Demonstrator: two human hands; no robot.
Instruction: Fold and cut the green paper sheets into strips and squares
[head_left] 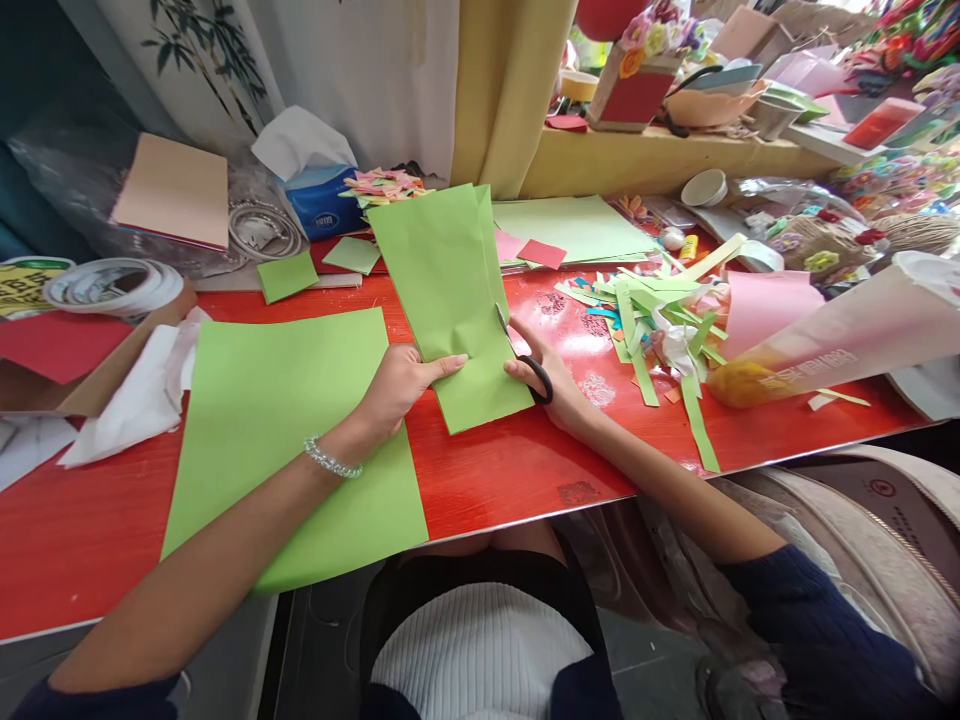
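My left hand (409, 385) grips a folded sheet of green paper (442, 270) by its left edge, thumb lying on top. The paper is raised and tilted above the red table, its layers slightly apart at the top right. In my right hand (555, 385) is a pair of scissors (541, 378) with black handles, fingers wrapped around them. Their blades reach the right edge of the folded paper; part of them is hidden by it. A larger flat green sheet (292, 400) lies under my left forearm.
Green paper scraps (637, 310) are heaped on the right of the red table (510, 480), beside a rolled plastic-wrapped cone (840, 330). A blue tissue pack (322, 195), small paper squares and pale green sheets (577, 225) lie at the back. White tape rolls (112, 285) sit left.
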